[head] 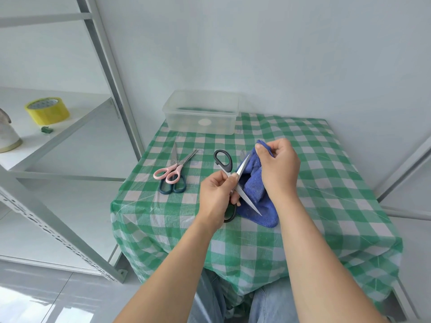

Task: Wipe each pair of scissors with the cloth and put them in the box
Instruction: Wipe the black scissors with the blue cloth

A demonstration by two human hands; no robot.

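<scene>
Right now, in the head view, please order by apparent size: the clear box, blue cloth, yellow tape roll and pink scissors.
1. clear box
2. blue cloth
3. yellow tape roll and pink scissors: look alike, not ranked.

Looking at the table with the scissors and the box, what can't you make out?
All head view.
Inside the box: a dark shape behind its cloudy wall, unidentifiable.
The black scissors: lower handle mostly hidden by the left hand.
The dark blue scissors: blades not distinguishable beneath the pink scissors.
The blue cloth: part hidden behind the right hand.
A white object: cut off by the left edge.
</scene>
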